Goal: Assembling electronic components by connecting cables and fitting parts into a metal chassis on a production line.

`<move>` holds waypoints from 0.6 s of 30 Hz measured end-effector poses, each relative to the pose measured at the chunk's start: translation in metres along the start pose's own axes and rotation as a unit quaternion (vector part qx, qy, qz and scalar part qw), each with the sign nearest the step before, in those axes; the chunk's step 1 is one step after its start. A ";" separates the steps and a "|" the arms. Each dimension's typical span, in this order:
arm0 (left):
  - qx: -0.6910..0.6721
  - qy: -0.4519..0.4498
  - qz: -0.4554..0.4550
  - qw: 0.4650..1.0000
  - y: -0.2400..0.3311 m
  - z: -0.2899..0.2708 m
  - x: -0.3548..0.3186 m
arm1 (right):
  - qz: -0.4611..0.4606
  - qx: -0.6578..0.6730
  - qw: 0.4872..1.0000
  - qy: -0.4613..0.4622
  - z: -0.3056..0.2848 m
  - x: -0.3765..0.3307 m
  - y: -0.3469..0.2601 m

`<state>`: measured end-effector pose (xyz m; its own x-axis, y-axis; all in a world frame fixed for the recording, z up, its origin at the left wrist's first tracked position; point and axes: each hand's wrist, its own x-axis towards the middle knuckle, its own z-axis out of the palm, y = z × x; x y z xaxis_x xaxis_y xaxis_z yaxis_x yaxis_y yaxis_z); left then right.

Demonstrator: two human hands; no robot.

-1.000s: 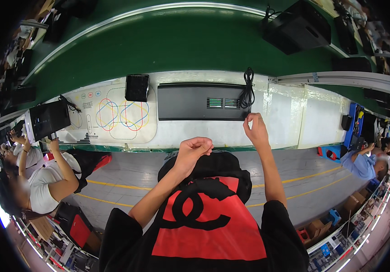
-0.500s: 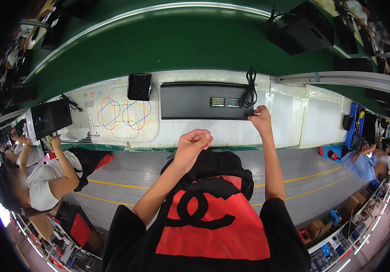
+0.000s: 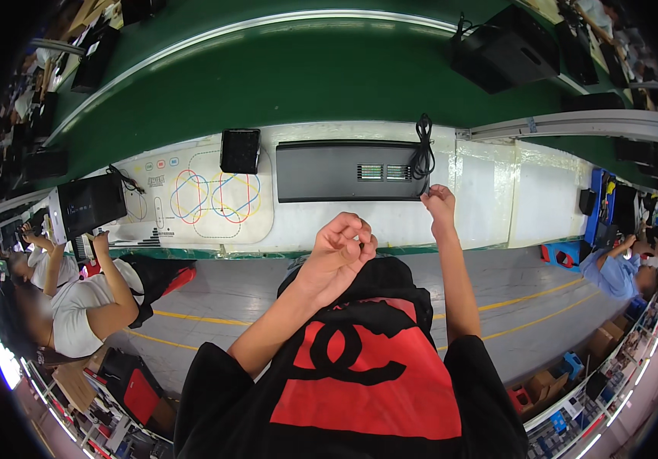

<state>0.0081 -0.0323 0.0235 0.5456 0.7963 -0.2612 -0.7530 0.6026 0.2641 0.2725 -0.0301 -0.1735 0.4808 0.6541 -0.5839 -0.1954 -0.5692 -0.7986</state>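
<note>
A long black metal case [image 3: 317, 172] lies flat on the white-topped bench [image 3: 482, 222] before me. Two slotted vents [image 3: 384, 173] show green parts inside it. Across its right end rests a coiled black cable [image 3: 422, 157]. My right hand [image 3: 440, 208] is closed in a pinch at the case's near right corner; what its fingertips hold, if anything, is too small to make out. Nearer to me, my left hand [image 3: 344, 252] hovers in front of the case, apart from it, fingers curled in toward the thumb. Whatever lies within those fingers is hidden.
A small black open box [image 3: 240, 151] stands left of the case, on a white mat [image 3: 260, 222] with coloured outlines. Beyond runs a green surface [image 3: 298, 84] with a large black box [image 3: 508, 50]. At left, a person [image 3: 92, 302] handles another black unit [image 3: 92, 205].
My left hand has moved slightly right, and its fingers have turned upward and curled differently. The right hand stays at the case's corner. The whole view has shifted a little.
</note>
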 end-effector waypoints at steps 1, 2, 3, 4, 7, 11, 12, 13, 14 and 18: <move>-0.025 -0.009 -0.010 1.000 0.000 0.003 0.000 | -0.066 -0.020 0.997 0.022 0.001 -0.003 0.003; -0.025 -0.010 -0.013 1.000 -0.001 0.004 -0.001 | -0.066 -0.019 0.997 0.025 -0.003 -0.008 0.004; -0.028 0.000 -0.015 0.999 0.000 0.005 -0.003 | -0.055 -0.034 0.998 0.021 -0.002 -0.016 -0.002; -0.031 0.009 -0.020 0.999 0.000 0.006 -0.004 | -0.044 -0.047 0.998 0.020 -0.004 -0.022 -0.006; 0.001 -0.012 -0.033 0.999 0.004 0.011 -0.003 | -0.106 -0.032 0.992 0.058 -0.003 -0.046 -0.018; 0.087 -0.021 -0.011 0.996 0.006 0.011 -0.007 | -0.255 0.058 0.962 -0.080 0.019 -0.142 -0.114; 0.115 -0.021 -0.007 0.993 0.008 0.012 -0.006 | -0.295 0.057 0.944 -0.133 0.025 -0.173 -0.136; 0.142 -0.021 -0.002 0.990 0.009 0.011 -0.006 | -0.335 0.056 0.922 -0.185 0.030 -0.195 -0.152; 0.141 -0.024 -0.005 0.990 0.010 0.009 -0.006 | -0.410 0.000 0.883 -0.230 0.032 -0.206 -0.166; 0.199 -0.009 -0.042 0.979 0.017 0.005 -0.005 | -0.480 -0.112 0.829 -0.263 0.039 -0.224 -0.177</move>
<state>-0.0051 -0.0258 0.0340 0.6089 0.7412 -0.2826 -0.5034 0.6364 0.5844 0.1661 -0.0564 0.0931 -0.1279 0.9528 0.2754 0.2543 0.2999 -0.9194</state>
